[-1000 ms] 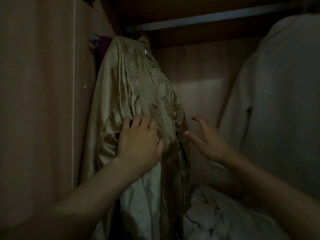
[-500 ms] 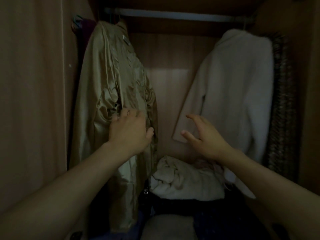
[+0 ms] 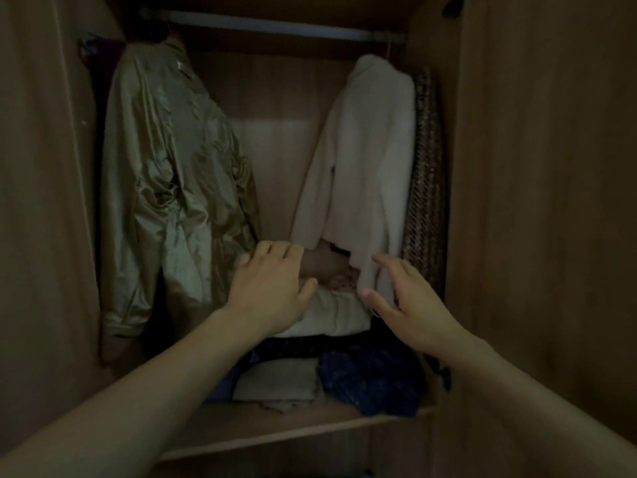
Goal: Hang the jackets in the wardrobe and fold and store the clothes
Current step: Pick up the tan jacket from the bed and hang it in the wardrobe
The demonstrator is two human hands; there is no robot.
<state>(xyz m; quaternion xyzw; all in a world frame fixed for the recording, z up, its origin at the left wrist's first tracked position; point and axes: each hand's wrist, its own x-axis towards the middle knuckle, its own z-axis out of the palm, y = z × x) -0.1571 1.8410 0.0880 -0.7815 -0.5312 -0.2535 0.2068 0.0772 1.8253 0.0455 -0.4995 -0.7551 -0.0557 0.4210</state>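
1. Both hands are open and hold nothing: left hand [image 3: 267, 291], right hand [image 3: 410, 305].
2. Shiny gold jacket [image 3: 169, 188] hangs left on the rail [image 3: 275, 27]; cream jacket [image 3: 365, 167] hangs right.
3. Gold cloth looks thin, light and slippery. Hold it by the shoulders.

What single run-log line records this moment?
left hand: open, empty | right hand: open, empty | gold jacket, cream coat: hanging | stage: hands before the folded clothes
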